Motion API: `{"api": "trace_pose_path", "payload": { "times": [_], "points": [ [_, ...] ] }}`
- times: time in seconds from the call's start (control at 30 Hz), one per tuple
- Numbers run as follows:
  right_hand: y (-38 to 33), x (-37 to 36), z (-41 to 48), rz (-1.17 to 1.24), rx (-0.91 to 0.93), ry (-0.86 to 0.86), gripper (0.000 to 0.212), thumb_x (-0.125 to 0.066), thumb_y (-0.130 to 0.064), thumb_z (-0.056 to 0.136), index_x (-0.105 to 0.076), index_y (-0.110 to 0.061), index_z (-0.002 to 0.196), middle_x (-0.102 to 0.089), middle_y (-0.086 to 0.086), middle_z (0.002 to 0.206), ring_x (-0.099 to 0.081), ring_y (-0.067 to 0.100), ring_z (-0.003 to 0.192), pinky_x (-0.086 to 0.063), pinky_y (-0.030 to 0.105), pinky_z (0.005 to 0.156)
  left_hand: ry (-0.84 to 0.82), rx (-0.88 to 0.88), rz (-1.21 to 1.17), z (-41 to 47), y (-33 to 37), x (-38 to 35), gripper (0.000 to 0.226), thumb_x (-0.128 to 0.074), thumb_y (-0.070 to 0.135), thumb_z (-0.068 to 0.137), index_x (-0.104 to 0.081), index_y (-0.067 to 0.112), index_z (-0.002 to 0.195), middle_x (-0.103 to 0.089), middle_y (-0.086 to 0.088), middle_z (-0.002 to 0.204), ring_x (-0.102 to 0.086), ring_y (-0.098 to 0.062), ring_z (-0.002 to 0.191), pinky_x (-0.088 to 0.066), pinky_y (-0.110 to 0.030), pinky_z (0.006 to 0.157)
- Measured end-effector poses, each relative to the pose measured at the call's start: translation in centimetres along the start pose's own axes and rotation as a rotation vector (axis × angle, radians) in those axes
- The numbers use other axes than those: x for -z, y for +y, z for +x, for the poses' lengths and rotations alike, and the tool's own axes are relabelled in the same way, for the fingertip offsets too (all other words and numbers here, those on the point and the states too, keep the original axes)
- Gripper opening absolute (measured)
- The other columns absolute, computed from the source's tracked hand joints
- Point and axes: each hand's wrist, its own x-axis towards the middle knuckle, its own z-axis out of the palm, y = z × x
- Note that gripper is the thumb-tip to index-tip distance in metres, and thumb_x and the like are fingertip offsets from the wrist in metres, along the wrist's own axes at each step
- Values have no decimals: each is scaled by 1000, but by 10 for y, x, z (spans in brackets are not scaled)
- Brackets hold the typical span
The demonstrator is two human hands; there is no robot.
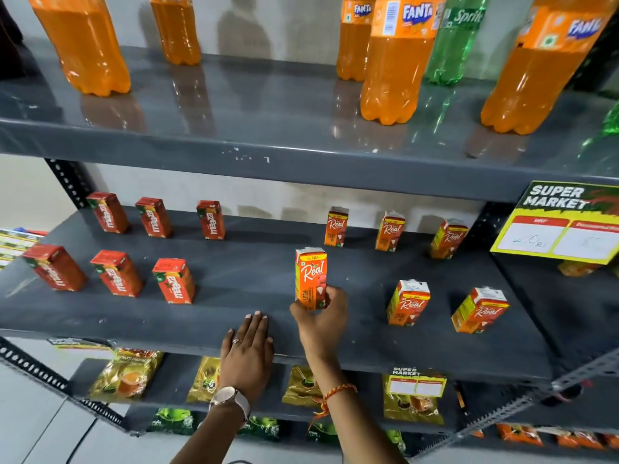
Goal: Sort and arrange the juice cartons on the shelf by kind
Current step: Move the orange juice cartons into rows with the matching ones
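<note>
My right hand (321,318) grips the lower part of an orange Real carton (310,274), upright on the grey middle shelf (254,272) near its front centre. My left hand (249,349) lies flat on the shelf's front edge, fingers apart, holding nothing. Several red Maaza cartons stand in two rows on the left, such as one in the front row (174,280) and one at the back (211,220). More orange Real cartons stand in two rows on the right, among them a front one (408,303) and a back one (335,226).
Fanta bottles (397,58) and a green Sprite bottle (457,38) stand on the upper shelf. A yellow Super Market price tag (562,222) hangs at the right. Gold tea packets (125,376) lie on the shelf below.
</note>
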Motion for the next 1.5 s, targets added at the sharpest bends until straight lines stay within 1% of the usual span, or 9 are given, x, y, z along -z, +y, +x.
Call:
{"api": "trace_pose_path", "payload": {
  "times": [0.17,0.47,0.73,0.87,1.0,1.13,1.3,1.43,1.5],
  "points": [
    [28,16,6,-46,-77,91,47,-71,-42,54,-45,-17,84,-60,12,85,-60,23,72,-48,26,53,6,-6,-19,-1,-1,-2,49,-27,32,86,-57,10,119,-59,-8,126,-53,-25,117,-20,-37,97],
    [41,22,11,-152,-123,50,41,-80,-19,64,-47,-6,83,-57,14,90,-56,19,76,-33,10,53,-23,-27,-24,-1,-3,2,69,0,42,94,-54,11,122,-57,-7,129,-49,-25,121,-18,-36,99],
    [39,20,12,-248,-127,-30,48,-77,-26,69,-45,-6,99,-55,14,108,-57,24,96,-31,6,54,2,-8,-79,-2,0,1,49,-27,31,87,-55,10,121,-58,-8,127,-51,-26,119,-18,-36,99],
    [41,21,13,-213,-151,-91,51,-76,-25,71,-42,-9,105,-51,12,115,-57,26,104,-47,17,67,9,-9,-78,-2,1,-1,50,-26,32,86,-55,10,121,-57,-9,128,-51,-27,120,-19,-36,99],
    [41,37,9,-158,-109,-150,61,-78,-31,66,-41,-13,111,-46,2,114,-53,16,104,-48,17,79,114,51,-203,-4,12,-2,51,-27,33,84,-53,6,120,-56,-19,126,-52,-34,116,-38,-48,97],
    [53,99,-4,-181,128,102,53,-55,-62,73,-45,-21,104,-48,-6,101,-50,3,90,-40,2,77,192,-174,-410,-27,59,-4,45,-21,43,94,-49,11,109,-55,-14,109,-50,-24,93,-43,-33,77],
    [91,220,49,23,-73,457,58,-68,-65,57,-49,-23,91,-48,6,93,-50,14,80,-45,18,73,-192,-279,-593,-12,144,-21,52,-50,39,88,-28,28,133,-40,-6,133,-53,-11,98,-45,-13,74],
    [120,275,107,279,-341,45,94,-91,-50,24,-50,-20,103,-65,1,88,-62,6,83,-53,12,67,-280,-153,-673,36,189,-21,76,-67,30,80,-22,12,139,-36,-10,139,-49,-14,103,-39,-27,92],
    [115,287,125,137,-380,-152,82,-87,-10,53,-43,-1,122,-61,23,108,-59,30,98,-51,6,63,-338,-151,-689,55,196,-24,77,-72,28,74,-29,13,137,-42,-7,136,-55,-19,95,-44,-34,91]
  ]
}}
